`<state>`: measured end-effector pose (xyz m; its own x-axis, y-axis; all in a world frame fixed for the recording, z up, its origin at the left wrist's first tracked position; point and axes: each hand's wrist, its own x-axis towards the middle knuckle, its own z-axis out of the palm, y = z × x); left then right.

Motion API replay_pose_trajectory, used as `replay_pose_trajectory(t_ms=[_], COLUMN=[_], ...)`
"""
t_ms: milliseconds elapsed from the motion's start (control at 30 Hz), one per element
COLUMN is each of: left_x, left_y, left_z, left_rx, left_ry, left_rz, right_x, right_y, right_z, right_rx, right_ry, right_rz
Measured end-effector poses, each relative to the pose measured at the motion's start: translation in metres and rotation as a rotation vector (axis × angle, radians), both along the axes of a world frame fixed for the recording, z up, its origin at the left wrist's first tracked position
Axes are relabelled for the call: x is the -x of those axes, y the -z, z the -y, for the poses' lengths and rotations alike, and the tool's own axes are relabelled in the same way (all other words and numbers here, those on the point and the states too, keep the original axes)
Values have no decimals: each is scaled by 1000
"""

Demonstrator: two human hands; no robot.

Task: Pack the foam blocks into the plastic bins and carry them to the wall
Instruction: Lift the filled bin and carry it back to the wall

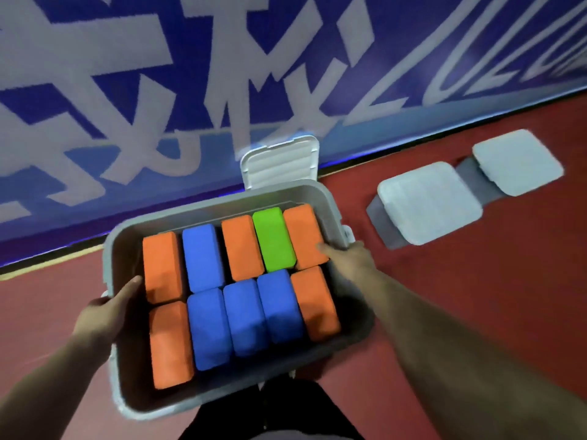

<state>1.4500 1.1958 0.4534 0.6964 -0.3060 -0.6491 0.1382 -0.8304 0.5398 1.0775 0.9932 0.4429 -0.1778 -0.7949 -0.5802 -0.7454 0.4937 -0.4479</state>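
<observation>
I carry a grey plastic bin (118, 369) in front of me, above the red floor. It is packed with several foam blocks standing side by side: orange ones (162, 265), blue ones (203, 255) and one green block (274, 238). My left hand (106, 312) grips the bin's left rim, thumb over the edge. My right hand (347, 257) grips the right rim, thumb touching an orange block. The bin's white lid (281, 163) stands up behind its far edge.
A blue wall (127, 90) with large white lettering runs straight ahead, meeting the red floor (476, 296) close beyond the bin. Two lidded grey bins (425, 203) (517, 166) sit on the floor by the wall at the right.
</observation>
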Motion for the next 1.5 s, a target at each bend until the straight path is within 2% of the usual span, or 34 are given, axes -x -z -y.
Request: replay_pose_trajectory(t_ms=[167, 300, 400, 467, 567, 733, 867, 1000, 1100, 1233, 1367, 1500], left_x=[29, 64, 97, 114, 141, 182, 195, 202, 212, 208, 184, 146], left_y=[19, 44, 87, 134, 231, 362, 480, 535, 549, 543, 514, 473], left_z=[107, 164, 203, 222, 242, 270, 279, 283, 285, 286, 321, 393], left_rx=[34, 20, -8, -59, -110, -136, -153, -160, -181, -271, -417, -268], left_ry=[149, 196, 177, 120, -39, -178, -146, -86, -97, -24, 144, 296], left_rz=[-106, -167, -197, -215, -250, -249, -239, -210, -111, -127, 6, 206], right_x=[67, 103, 131, 151, 181, 207, 224, 241, 243, 233, 167, 84], right_y=[21, 20, 61, 109, 214, 374, 483, 548, 554, 537, 492, 451], right_z=[61, 119, 176, 212, 271, 341, 361, 352, 338, 334, 347, 379], right_rx=[-32, -38, -72, -79, -130, -189, -211, -239, -200, -116, -38, -32], right_ry=[180, 174, 129, 83, -50, -165, -259, -370, -445, -475, -544, -446], right_rz=[-58, -74, -66, -72, -37, -127, -127, -88, -99, -185, -140, 12])
